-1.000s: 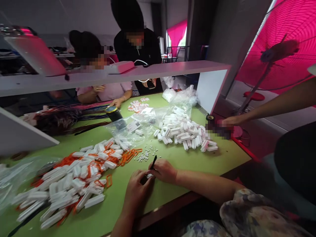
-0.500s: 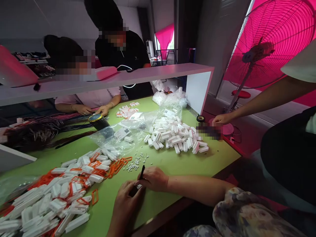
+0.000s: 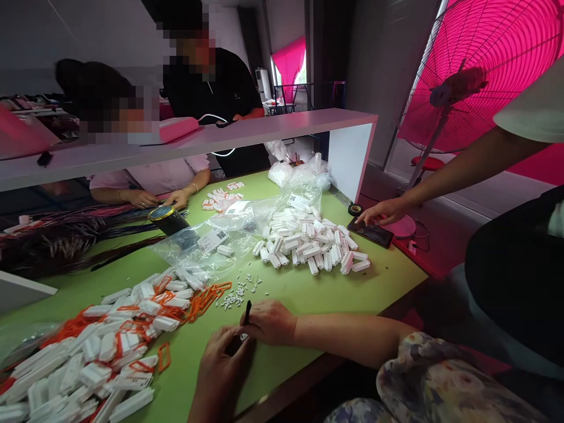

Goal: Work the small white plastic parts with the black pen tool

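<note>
In the head view, we had small white pins (image 3: 238,294) scattered on the green table (image 3: 321,299). Just on their near side, our right hand (image 3: 271,322) pinched a slim black tool (image 3: 248,311), fingers drawn together; our left hand's (image 3: 220,358) fingers curled round a small white piece (image 3: 244,336), too hidden for us to tell its shape. Left of the pins lay white connector housings (image 3: 96,374) and orange rectangular frames (image 3: 164,357); beyond and right of them, a heap of similar housings (image 3: 308,247).
</note>
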